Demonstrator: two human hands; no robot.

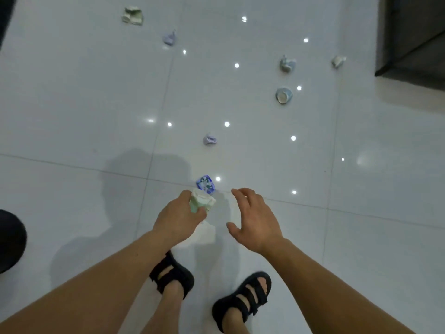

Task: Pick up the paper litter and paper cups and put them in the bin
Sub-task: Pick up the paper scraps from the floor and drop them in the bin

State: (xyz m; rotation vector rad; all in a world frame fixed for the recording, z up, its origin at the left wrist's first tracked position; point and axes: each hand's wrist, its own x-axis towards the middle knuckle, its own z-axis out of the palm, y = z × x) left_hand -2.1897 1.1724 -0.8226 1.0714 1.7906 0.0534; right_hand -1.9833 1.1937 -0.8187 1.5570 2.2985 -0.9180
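My left hand [178, 218] grips a crumpled green-and-white paper cup [201, 201] above the floor. My right hand [254, 218] hovers beside it, fingers spread and holding nothing. Just beyond my hands a blue patterned paper cup [205, 183] lies on the white tiles. Farther off lie a small bluish paper wad [210, 139], a light-blue cup on its side [284, 95], a crushed bluish cup [287, 63], a small crumpled piece [338, 61], a pale blue wad [169, 38] and a crumpled greenish cup [133, 16].
Glossy white floor tiles [72, 104] reflect ceiling lights. A dark cabinet [414, 39] stands at the upper right. A dark rounded object [10, 239] sits at the left edge. My feet in black sandals [172, 273] stand below my hands.
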